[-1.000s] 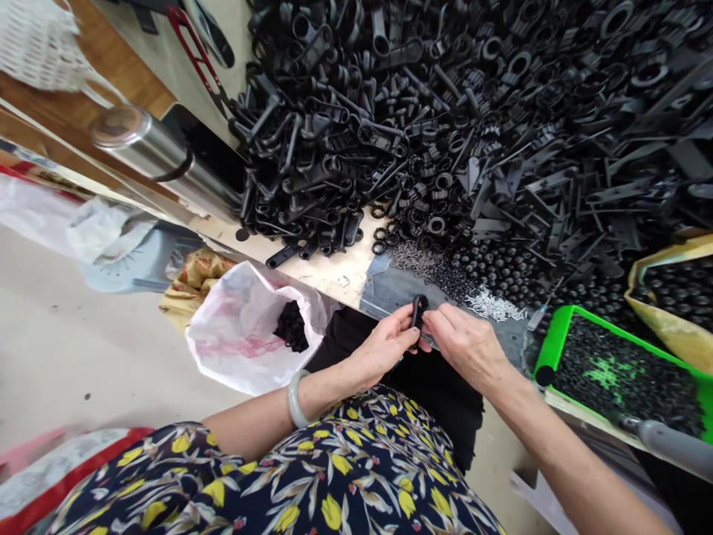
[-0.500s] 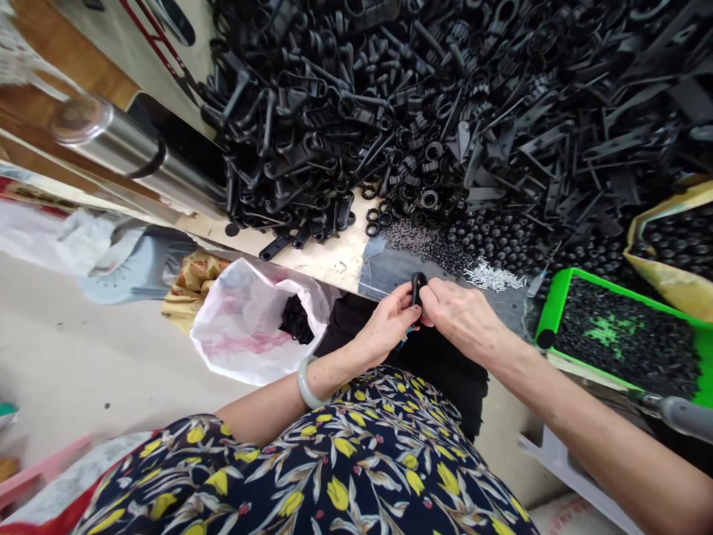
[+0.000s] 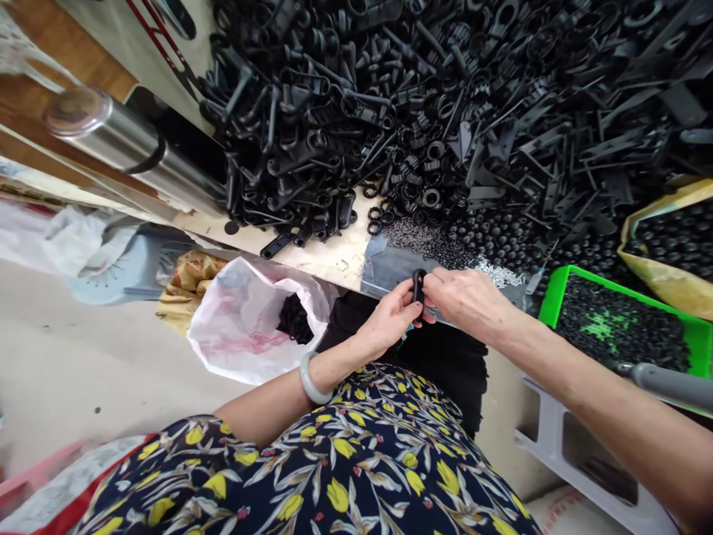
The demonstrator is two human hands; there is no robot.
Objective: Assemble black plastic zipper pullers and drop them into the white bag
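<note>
A small elongated black plastic part (image 3: 418,287) with a rounded, looped top stands upright between my two hands at the table's front edge. My left hand (image 3: 387,323) grips it between thumb and fingers from the left. From the right, my right hand (image 3: 465,299) is closed with its fingertips pinched against the part's side; whether they hold a smaller piece is hidden. Just beyond the hands lie small silver pins (image 3: 497,273) and tiny dark pieces (image 3: 415,236). Similar black parts (image 3: 290,156) are heaped at the back left, with ribbed black rings (image 3: 431,197) beside them.
A green tray (image 3: 551,293) of small black pieces stands at the right, near a yellow bag (image 3: 640,238) and a grey-handled tool (image 3: 668,383). Left of my lap is an open white bag (image 3: 223,338) with black pieces inside. A steel flask (image 3: 125,137) lies at left.
Both hands keep their hold at nearly the same place. My right hand and forearm have shifted slightly upward, and the view has moved a little.
</note>
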